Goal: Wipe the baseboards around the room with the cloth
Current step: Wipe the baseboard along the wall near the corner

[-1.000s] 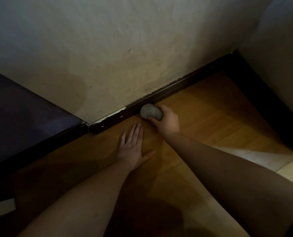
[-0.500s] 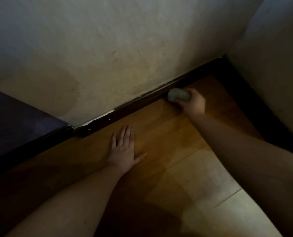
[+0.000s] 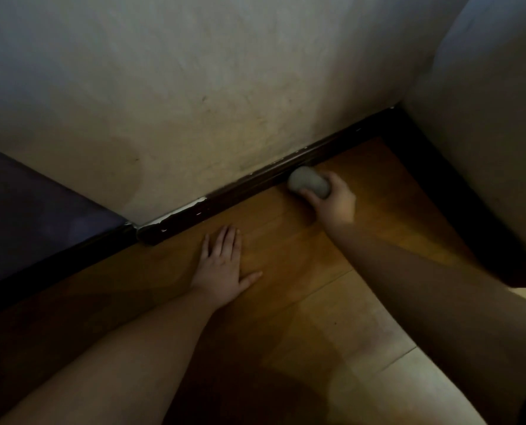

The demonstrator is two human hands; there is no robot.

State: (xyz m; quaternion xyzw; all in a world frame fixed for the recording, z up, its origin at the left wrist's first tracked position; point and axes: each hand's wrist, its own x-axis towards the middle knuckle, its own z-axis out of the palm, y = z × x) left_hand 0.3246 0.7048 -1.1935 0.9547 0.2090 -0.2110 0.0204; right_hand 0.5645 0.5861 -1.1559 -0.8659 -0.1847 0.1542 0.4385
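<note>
Cloth on the baseboard.
Right hand [image 3: 335, 204] grips the cloth [image 3: 308, 185] against the baseboard [image 3: 240, 191]; left hand [image 3: 224, 268] lies flat on the floor [image 3: 301, 265].

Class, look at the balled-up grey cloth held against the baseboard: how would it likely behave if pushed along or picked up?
The cloth is probably soft and floppy: the right hand bunches it into a rounded wad. It likely weighs little, since one hand holds it. Pressed against the baseboard, it should squash and slide, not roll.
</note>
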